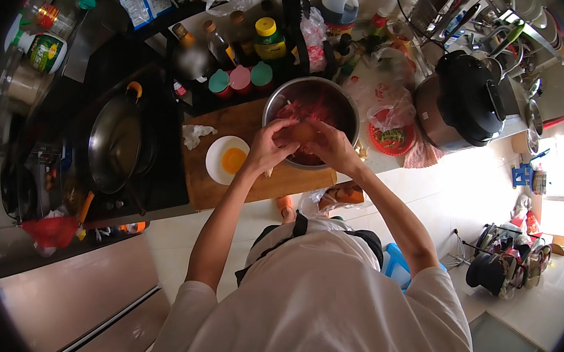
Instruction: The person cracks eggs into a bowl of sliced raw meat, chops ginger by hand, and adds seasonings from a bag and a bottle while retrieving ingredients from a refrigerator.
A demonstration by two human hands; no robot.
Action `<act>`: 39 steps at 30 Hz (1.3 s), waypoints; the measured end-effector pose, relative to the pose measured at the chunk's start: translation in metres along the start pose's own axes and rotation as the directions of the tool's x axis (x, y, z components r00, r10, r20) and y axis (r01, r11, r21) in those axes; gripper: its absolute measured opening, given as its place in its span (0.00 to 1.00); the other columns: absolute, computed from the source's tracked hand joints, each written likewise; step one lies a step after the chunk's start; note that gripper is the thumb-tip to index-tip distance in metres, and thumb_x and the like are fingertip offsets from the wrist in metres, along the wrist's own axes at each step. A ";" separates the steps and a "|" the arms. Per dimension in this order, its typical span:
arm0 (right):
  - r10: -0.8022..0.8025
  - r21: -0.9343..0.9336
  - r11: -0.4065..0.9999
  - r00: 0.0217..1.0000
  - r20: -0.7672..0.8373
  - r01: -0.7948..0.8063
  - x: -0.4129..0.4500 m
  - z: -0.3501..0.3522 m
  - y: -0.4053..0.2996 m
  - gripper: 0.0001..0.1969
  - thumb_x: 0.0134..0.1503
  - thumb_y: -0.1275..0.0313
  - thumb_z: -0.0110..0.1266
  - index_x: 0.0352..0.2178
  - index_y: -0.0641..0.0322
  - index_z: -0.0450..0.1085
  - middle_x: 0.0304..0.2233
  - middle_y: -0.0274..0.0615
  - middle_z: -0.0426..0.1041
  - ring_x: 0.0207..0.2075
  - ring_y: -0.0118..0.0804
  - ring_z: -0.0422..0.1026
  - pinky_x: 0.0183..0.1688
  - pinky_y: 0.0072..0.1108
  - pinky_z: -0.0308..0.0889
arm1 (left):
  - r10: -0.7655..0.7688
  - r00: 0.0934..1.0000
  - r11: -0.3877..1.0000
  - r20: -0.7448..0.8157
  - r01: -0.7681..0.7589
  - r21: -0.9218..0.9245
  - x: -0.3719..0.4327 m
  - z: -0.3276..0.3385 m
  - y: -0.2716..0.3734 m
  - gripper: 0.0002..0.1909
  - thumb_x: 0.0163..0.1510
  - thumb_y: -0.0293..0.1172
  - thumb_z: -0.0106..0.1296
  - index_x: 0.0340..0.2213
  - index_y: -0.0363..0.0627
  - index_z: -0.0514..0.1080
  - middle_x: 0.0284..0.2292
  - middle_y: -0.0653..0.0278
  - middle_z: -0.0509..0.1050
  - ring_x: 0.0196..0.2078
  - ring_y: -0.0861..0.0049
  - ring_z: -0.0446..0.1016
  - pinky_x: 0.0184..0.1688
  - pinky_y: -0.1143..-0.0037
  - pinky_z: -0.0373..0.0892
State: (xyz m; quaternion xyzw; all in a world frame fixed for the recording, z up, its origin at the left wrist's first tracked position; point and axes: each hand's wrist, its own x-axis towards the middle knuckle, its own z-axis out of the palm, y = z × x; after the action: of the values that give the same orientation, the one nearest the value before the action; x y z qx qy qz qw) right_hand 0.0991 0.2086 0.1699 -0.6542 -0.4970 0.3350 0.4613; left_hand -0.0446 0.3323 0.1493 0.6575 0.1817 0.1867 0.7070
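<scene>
Both my left hand (272, 144) and my right hand (334, 146) hold a brown egg (303, 133) between the fingertips. They are above a stainless steel mixing bowl (355, 117) containing red shredded food, perhaps raw meat (314, 105). Whether the shell is cracked cannot be made out, as the fingers cover its sides. Left of the steel bowl, a small white bowl (213, 163) with yellow egg yolk (233, 160) rests on a wooden cutting board (260, 190). A crumpled white tissue or plastic scrap (197, 135) lies on the board's left part.
A wok (117, 145) sits on the black stove at left. Lidded seasoning jars (240, 79) and several bottles stand behind the board. To the right are a red basket (390, 148) with chopped greens, a plastic bag (390, 105) and an electric pressure cooker (459, 104).
</scene>
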 end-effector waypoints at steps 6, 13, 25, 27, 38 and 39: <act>-0.163 -0.134 0.980 0.977 -0.140 0.144 0.004 -0.011 -0.003 0.22 0.39 0.79 0.52 0.40 0.69 0.63 0.30 0.53 0.70 0.30 0.44 0.72 0.31 0.23 0.68 | -0.061 0.997 0.996 -0.055 0.064 0.056 0.017 0.016 0.006 0.21 0.40 0.21 0.55 0.39 0.34 0.65 0.37 0.59 0.69 0.36 0.78 0.71 0.38 0.80 0.69; -0.236 -0.202 0.957 0.965 -0.116 0.209 0.017 -0.016 -0.003 0.19 0.38 0.78 0.51 0.37 0.69 0.66 0.28 0.52 0.70 0.28 0.47 0.71 0.30 0.24 0.69 | -0.002 0.997 0.955 -0.077 0.025 0.295 0.027 0.014 0.006 0.18 0.39 0.22 0.55 0.37 0.35 0.68 0.30 0.62 0.72 0.31 0.82 0.71 0.32 0.83 0.68; -0.113 -0.258 0.961 0.992 -0.053 0.096 0.034 -0.022 -0.005 0.16 0.37 0.72 0.54 0.32 0.62 0.71 0.24 0.49 0.72 0.28 0.44 0.72 0.32 0.25 0.68 | -0.158 0.984 0.970 -0.086 0.171 0.173 0.033 0.004 0.008 0.15 0.39 0.22 0.57 0.33 0.33 0.69 0.30 0.62 0.72 0.32 0.80 0.71 0.33 0.81 0.71; -0.017 -0.220 0.975 1.000 -0.009 0.015 0.035 -0.026 0.000 0.18 0.37 0.71 0.54 0.34 0.62 0.70 0.23 0.48 0.72 0.26 0.39 0.73 0.31 0.22 0.68 | -0.230 0.973 0.972 -0.036 0.227 -0.057 0.035 0.001 0.003 0.14 0.40 0.24 0.55 0.33 0.33 0.70 0.29 0.63 0.72 0.30 0.80 0.72 0.33 0.83 0.70; 0.172 0.198 0.960 0.976 0.136 -0.196 0.040 -0.038 0.007 0.13 0.44 0.78 0.49 0.35 0.68 0.69 0.27 0.39 0.73 0.26 0.27 0.72 0.29 0.17 0.70 | -0.360 0.929 0.918 0.085 0.369 -0.144 0.048 -0.009 0.001 0.13 0.45 0.20 0.51 0.35 0.32 0.68 0.34 0.57 0.71 0.34 0.73 0.72 0.38 0.77 0.72; 0.166 0.151 0.971 0.977 0.131 -0.185 0.042 -0.040 0.005 0.13 0.45 0.78 0.49 0.35 0.68 0.68 0.27 0.39 0.73 0.26 0.28 0.72 0.30 0.17 0.71 | -0.360 0.927 0.905 0.109 0.375 -0.199 0.049 -0.010 0.001 0.12 0.45 0.19 0.50 0.35 0.31 0.68 0.34 0.57 0.71 0.34 0.72 0.73 0.38 0.77 0.72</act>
State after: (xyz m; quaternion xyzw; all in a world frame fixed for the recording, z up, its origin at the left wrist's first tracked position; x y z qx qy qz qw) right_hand 0.1484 0.2376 0.1797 -0.6351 -0.4344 0.4519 0.4514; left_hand -0.0077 0.3656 0.1488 0.5366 0.2563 0.0458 0.8026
